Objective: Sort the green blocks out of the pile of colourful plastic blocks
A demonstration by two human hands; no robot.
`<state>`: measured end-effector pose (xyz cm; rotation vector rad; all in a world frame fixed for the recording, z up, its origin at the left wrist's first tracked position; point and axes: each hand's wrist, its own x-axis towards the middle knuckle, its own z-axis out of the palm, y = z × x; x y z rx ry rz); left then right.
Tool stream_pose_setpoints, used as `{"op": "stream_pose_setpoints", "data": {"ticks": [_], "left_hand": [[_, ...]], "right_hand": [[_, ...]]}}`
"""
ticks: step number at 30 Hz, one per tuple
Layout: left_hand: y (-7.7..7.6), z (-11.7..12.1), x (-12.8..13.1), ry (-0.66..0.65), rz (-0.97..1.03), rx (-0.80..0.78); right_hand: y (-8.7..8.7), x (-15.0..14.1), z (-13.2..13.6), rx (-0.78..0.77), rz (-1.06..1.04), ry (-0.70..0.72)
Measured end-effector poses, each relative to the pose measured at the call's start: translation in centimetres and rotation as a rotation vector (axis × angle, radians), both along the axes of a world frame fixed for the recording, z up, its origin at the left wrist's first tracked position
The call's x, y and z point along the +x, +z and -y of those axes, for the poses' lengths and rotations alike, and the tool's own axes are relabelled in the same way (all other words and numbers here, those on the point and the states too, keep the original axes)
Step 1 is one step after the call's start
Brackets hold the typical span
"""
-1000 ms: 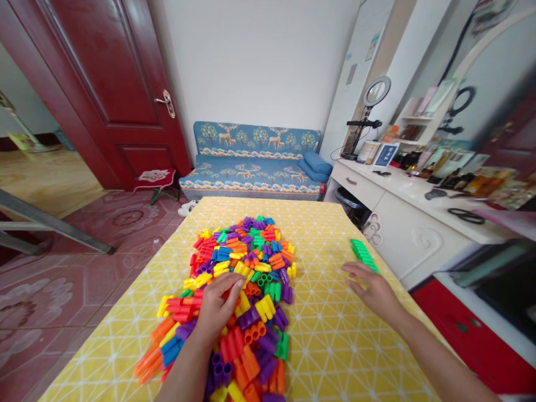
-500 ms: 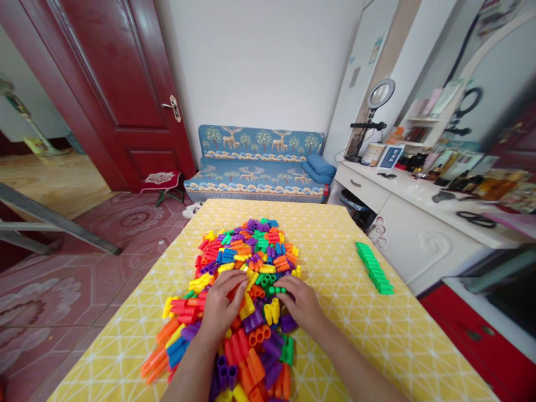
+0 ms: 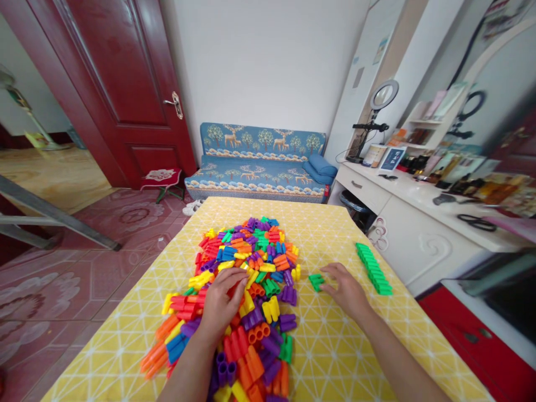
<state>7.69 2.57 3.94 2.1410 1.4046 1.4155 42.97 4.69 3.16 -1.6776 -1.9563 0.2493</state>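
A heap of colourful plastic tube-shaped building blocks (image 3: 247,321) spreads over the table's left and middle. My left hand (image 3: 221,298) rests on the heap, fingers curved and thumb apart from the index finger, with no block visibly gripped. Beside its fingertips lies a yellow block (image 3: 252,278). To the right of the heap, my right hand (image 3: 343,287) pinches a green block (image 3: 316,282) between thumb and fingers, close above the tablecloth. Farther right, a row of green blocks (image 3: 374,269) lies side by side in a slanting line.
A yellow patterned tablecloth (image 3: 330,352) covers the table. Beyond it stands a blue sofa (image 3: 259,167). At the right is a white dressing table (image 3: 402,223) with bottles and a ring light (image 3: 383,95). A red-topped stool (image 3: 161,177) stands by the door (image 3: 121,72).
My right hand has lifted a green block out of the heap and carried it right, towards the green row. My left hand has stayed nearly still.
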Motion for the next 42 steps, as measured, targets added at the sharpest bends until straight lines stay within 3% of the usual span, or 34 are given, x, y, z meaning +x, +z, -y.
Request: {"op": "stream_pose_setpoints", "data": {"ticks": [4,7,11,15,19,22,26,29,32,39,42], "left_hand": [[0.0,0.0,0.0,0.003,0.000,0.007],[0.1,0.0,0.0,0.001,-0.006,0.013],[0.2,-0.1,0.0,0.006,-0.002,0.009],[0.1,-0.1,0.0,0.006,0.002,0.005],[0.1,-0.2,0.1,0.005,0.000,0.010],[0.1,-0.2,0.1,0.007,-0.003,0.008],[0.0,-0.1,0.0,0.010,0.000,-0.011],[0.0,-0.1,-0.1,0.007,0.008,-0.018],[0.0,-0.2,0.0,0.009,0.010,-0.019],[0.2,-0.1,0.0,0.010,0.012,-0.018],[0.1,-0.1,0.0,0.004,0.011,-0.010]], "right_hand": [[0.9,-0.3,-0.1,-0.052,0.071,0.291],[0.5,-0.7,-0.1,-0.075,0.083,0.358],[0.1,2.0,-0.4,0.022,0.105,0.199],[0.6,9.4,-1.3,0.161,0.142,-0.043],[0.9,15.6,-1.4,0.071,0.178,-0.207],[0.6,17.3,-1.0,0.003,0.165,-0.197],[0.5,17.4,-0.6,0.012,0.141,-0.181],[1.0,16.1,-0.6,0.090,0.141,-0.175],[1.6,12.2,-0.6,0.177,0.072,-0.127],[1.6,-4.3,0.6,0.079,-0.239,0.259],[1.6,-9.6,0.9,0.046,-0.261,0.381]]}}
